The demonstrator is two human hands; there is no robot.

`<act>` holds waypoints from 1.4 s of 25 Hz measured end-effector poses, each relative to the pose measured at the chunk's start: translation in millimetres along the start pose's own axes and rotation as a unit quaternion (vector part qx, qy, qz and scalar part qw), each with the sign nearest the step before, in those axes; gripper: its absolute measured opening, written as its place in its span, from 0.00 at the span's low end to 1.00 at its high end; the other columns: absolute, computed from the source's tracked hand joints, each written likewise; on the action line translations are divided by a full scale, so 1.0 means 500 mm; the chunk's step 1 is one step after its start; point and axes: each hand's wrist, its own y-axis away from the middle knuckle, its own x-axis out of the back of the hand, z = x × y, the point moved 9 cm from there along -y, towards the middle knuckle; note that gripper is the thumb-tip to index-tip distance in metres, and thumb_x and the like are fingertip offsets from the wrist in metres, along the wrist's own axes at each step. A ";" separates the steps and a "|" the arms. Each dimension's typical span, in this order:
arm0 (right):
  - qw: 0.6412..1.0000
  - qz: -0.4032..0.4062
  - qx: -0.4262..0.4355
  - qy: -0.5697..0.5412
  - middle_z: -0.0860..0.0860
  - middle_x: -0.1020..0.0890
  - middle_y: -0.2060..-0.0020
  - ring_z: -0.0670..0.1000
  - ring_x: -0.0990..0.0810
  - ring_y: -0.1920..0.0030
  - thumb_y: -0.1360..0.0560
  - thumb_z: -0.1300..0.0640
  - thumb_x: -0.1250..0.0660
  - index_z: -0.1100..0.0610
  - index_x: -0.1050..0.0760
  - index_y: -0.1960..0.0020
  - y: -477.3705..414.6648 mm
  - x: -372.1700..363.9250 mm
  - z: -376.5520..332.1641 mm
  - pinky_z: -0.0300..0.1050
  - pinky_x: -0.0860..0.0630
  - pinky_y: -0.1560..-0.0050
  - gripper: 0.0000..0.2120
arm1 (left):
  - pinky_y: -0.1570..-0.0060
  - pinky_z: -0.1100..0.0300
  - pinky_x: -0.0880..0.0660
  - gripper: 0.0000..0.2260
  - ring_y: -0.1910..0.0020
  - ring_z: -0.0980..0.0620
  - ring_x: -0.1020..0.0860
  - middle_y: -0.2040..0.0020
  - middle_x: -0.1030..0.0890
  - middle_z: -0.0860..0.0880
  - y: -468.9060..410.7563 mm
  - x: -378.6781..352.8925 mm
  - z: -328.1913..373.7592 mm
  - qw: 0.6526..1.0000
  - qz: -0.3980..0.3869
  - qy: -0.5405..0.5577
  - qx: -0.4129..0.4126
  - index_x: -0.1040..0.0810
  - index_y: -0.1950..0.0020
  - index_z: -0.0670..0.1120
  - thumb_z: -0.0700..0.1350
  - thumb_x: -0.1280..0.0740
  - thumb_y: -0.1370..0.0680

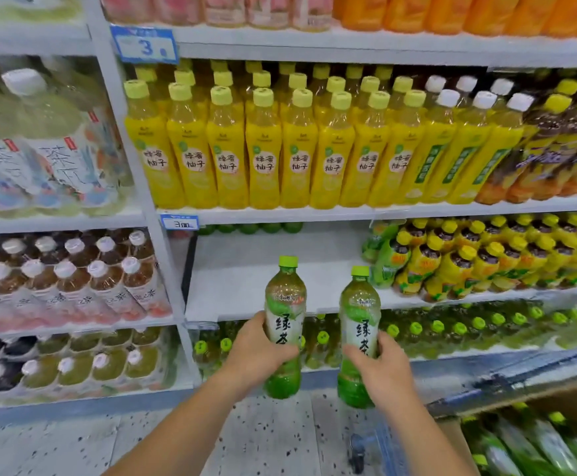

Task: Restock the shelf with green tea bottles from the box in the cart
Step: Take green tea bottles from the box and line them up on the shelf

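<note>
My left hand grips one green tea bottle upright by its middle. My right hand grips a second green tea bottle the same way, a little lower and to the right. Both bottles have green caps and white-green labels and hang in front of the white shelf, whose left and middle board is bare. A few green caps show at the back of that shelf. The cardboard box in the cart at the lower right holds several more green tea bottles lying down.
Yellow-capped dark tea bottles fill the right part of the same shelf. Yellow honey-pomelo bottles stand on the shelf above, green bottles on the one below. The blue cart frame and a wheel sit beside my right arm. Speckled floor lies below.
</note>
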 end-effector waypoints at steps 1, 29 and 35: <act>1.000 0.001 0.012 0.001 0.46 0.18 0.57 0.45 0.20 0.57 0.28 0.53 0.26 0.48 0.25 0.50 -0.035 -0.015 -0.003 0.41 0.26 0.64 0.10 | 0.56 0.57 0.19 0.19 0.55 0.52 0.17 0.55 0.16 0.50 -0.037 0.002 0.002 1.000 0.004 0.000 -0.010 0.24 0.49 0.51 0.39 0.23 0.34; 0.928 0.083 0.360 -0.056 0.37 0.19 0.50 0.32 0.21 0.51 0.27 0.60 0.26 0.47 0.25 0.39 -0.560 -0.169 0.083 0.28 0.24 0.56 0.19 | 0.51 0.62 0.22 0.14 0.52 0.60 0.20 0.52 0.19 0.61 -0.565 -0.099 -0.038 0.918 0.149 -0.057 -0.364 0.20 0.46 0.54 0.51 0.22 0.29; 0.933 0.127 0.328 -0.069 0.44 0.16 0.51 0.47 0.18 0.48 0.27 0.65 0.27 0.52 0.23 0.41 -0.675 -0.169 0.027 0.54 0.21 0.41 0.18 | 0.64 0.70 0.28 0.13 0.60 0.64 0.22 0.58 0.19 0.59 -0.618 -0.100 0.003 0.912 0.224 -0.037 -0.343 0.24 0.54 0.53 0.49 0.20 0.31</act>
